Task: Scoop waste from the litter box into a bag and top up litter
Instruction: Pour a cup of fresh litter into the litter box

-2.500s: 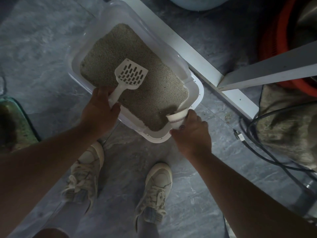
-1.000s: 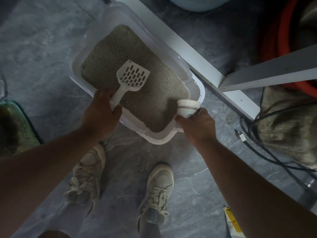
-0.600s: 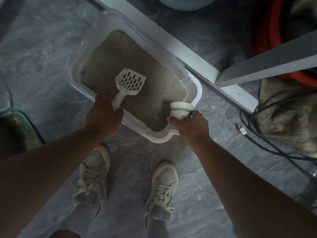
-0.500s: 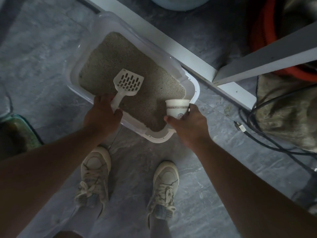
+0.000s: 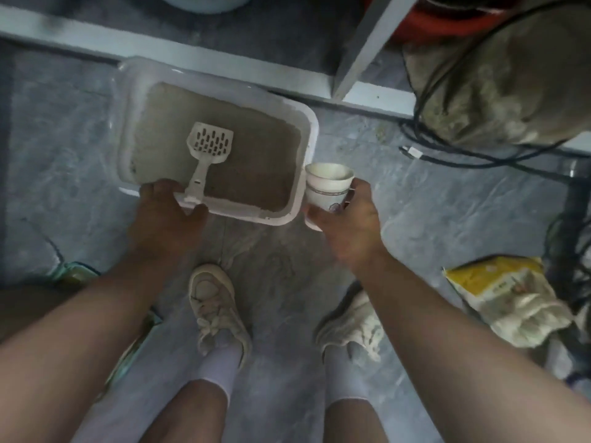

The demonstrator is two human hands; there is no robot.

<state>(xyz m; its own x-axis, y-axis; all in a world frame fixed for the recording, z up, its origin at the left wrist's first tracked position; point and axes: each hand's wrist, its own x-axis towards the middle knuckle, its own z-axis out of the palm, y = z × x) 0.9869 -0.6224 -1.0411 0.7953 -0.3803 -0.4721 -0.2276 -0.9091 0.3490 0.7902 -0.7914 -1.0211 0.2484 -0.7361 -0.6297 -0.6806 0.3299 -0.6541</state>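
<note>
Grey floor point(image 5: 80, 174); right hand point(image 5: 348, 225) grips cup point(image 5: 327, 187), apparently upright.

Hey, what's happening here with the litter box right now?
A person stands over a white litter box on the floor. The left hand grips its near rim, right beside the handle of a slotted scoop lying on the litter. The right hand holds a paper cup upright just outside the box's right end. A yellow bag lies open on the floor to the right. No waste is visible on the scoop.
</note>
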